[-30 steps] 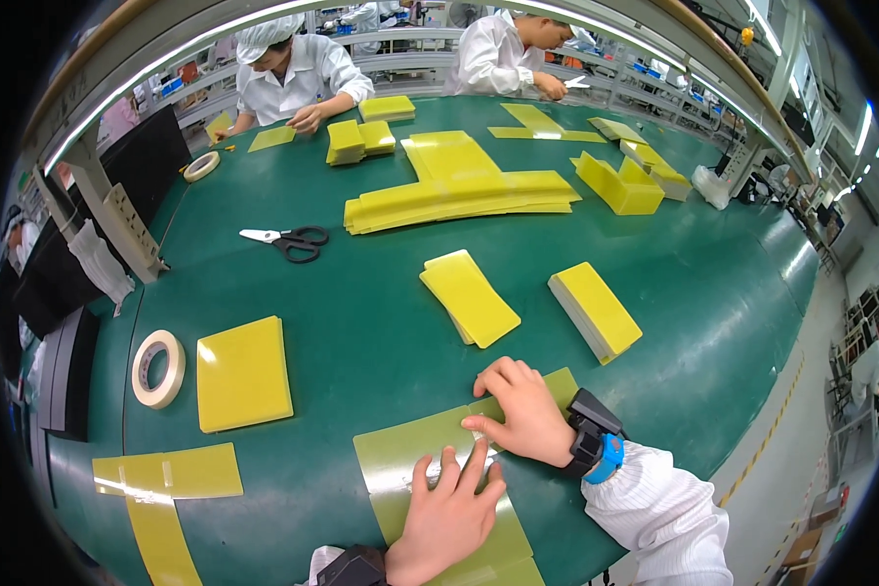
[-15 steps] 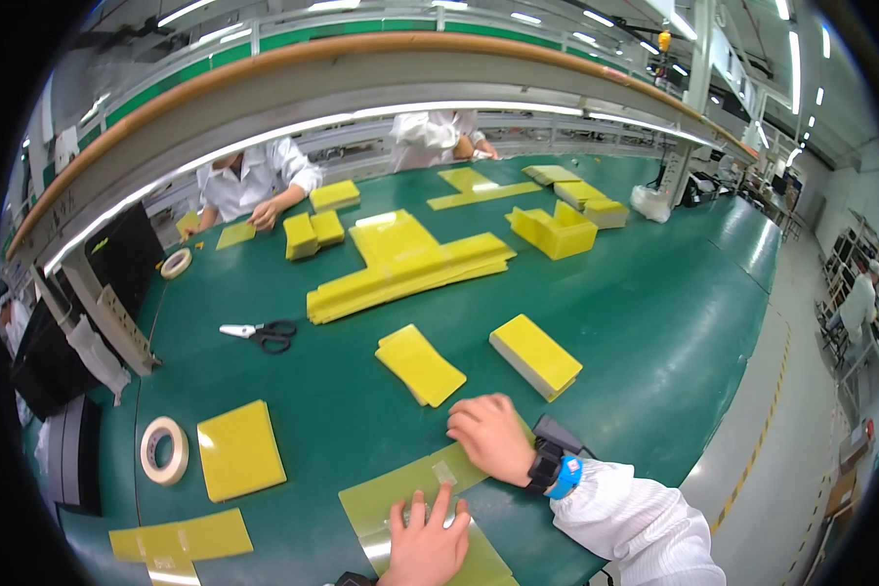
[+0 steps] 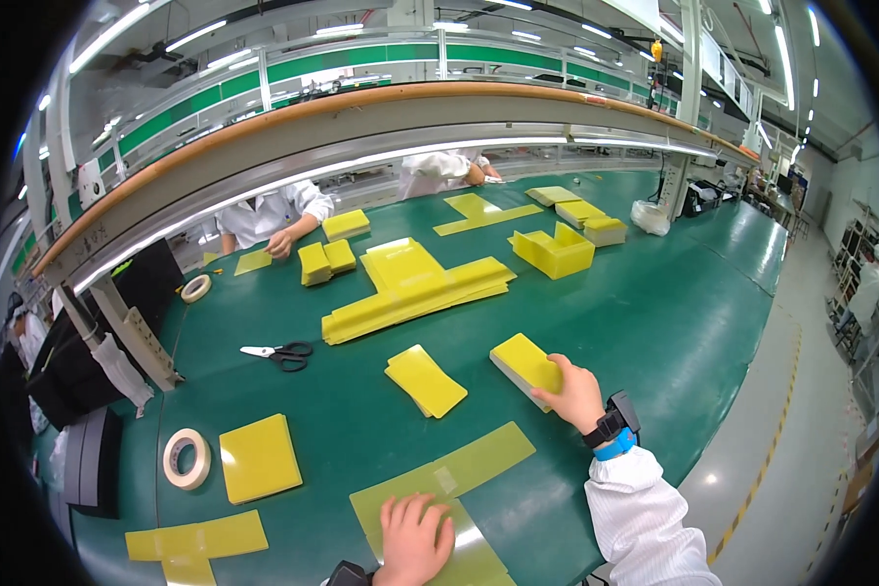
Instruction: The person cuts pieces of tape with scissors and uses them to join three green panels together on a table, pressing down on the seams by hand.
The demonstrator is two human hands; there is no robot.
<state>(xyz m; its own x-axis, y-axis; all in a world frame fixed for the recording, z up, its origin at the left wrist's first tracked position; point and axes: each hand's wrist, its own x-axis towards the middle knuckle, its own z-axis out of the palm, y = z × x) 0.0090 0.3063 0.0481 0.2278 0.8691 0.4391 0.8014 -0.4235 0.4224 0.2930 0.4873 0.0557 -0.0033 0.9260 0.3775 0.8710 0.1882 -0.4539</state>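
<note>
My left hand (image 3: 413, 535) rests with fingers lightly spread on a translucent yellow plastic sheet (image 3: 474, 547) at the bottom centre. A yellow strip (image 3: 498, 452) lies crosswise at the sheet's far end, with a small clear patch of tape (image 3: 445, 480) where they meet. Farther right, my right hand (image 3: 576, 396) has its thumb and fingers around the near right corner of a thick stack of small yellow sheets (image 3: 523, 359). Whether it pinches one sheet or several cannot be told. A thinner, slightly fanned pile of yellow sheets (image 3: 426, 381) lies left of that stack.
At the left are a tape roll (image 3: 187, 459), a square yellow stack (image 3: 261, 457), a T-shaped yellow piece (image 3: 197, 537) and scissors (image 3: 278, 354). Larger T-shaped pieces (image 3: 405, 269) and a folded yellow piece (image 3: 555, 251) lie beyond. Two people in white work across the green table (image 3: 645, 313).
My right hand has moved from the yellow strip up and right to the thick stack. My left hand has drawn back slightly from the tape patch and stays on the sheet.
</note>
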